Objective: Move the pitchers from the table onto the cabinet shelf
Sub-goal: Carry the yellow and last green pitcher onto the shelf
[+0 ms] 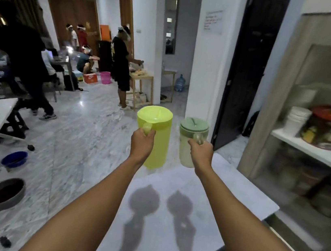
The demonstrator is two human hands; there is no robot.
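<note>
I hold both pitchers upright, their long axes near vertical, lids up, handles turned back toward me. The yellow-green pitcher point(154, 136) hangs in my left hand point(142, 143), out past the far edge of the white worktop point(225, 189), over the marble floor point(85, 141). The pale pitcher point(189, 143) with the dull green lid point(195, 124) is in my right hand point(201, 153), lifted clear above the worktop's far end.

Both my arms reach straight forward, nearly parallel, wrists level, backs of the hands up. My fingers are wrapped tight around each handle, so both hands are closed on their loads. Two shadows of the pitchers lie on the worktop below.

The left pitcher is tall, translucent, bright yellow-green all over, lid included. The right one is shorter, with a cloudy cream body. The cabinet point(274, 98) stands to my right; its white shelf point(318, 153) carries stacked white cups point(296, 120) and a red-lidded tub point(330, 129).
</note>
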